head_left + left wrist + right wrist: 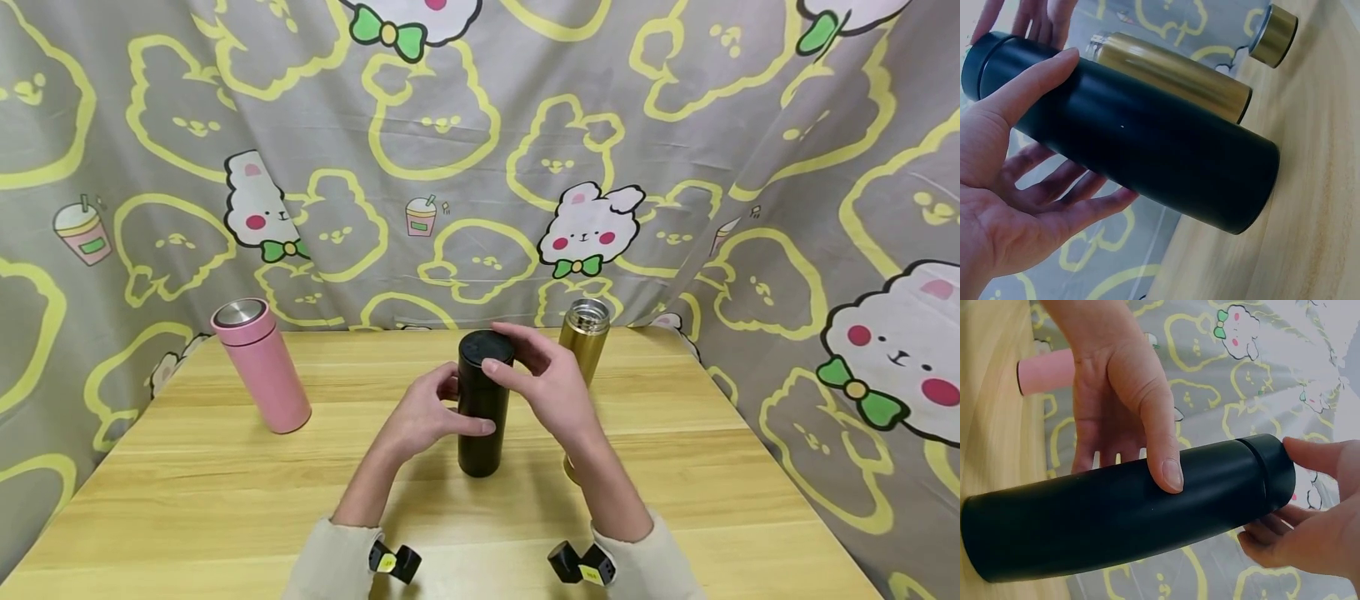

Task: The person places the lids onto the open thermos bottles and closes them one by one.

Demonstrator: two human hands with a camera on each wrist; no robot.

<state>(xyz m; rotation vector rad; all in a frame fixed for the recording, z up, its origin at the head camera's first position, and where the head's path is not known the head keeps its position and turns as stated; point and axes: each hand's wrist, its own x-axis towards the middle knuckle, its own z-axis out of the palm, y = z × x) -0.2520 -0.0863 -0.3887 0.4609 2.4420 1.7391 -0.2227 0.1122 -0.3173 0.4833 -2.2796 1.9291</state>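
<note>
A matte black thermos bottle [478, 457] stands upright on the table between both hands. My left hand [422, 423] grips its body, thumb across the near side and fingers around the far side. Up at the top, my right hand [553, 385] holds the black lid [1279, 472] between thumb and fingers. That lid sits on the bottle, with a thin seam below it in the right wrist view. Behind my right hand stands a gold thermos bottle [591, 342] with its threaded silver mouth uncovered; the forearm hides part of it.
At the left of the wooden table [225, 500] stands a pink thermos bottle [268, 375] with its lid on. A gold lid [1274, 36] is on the table near the gold bottle in the left wrist view. A patterned grey curtain [480, 200] hangs behind the table.
</note>
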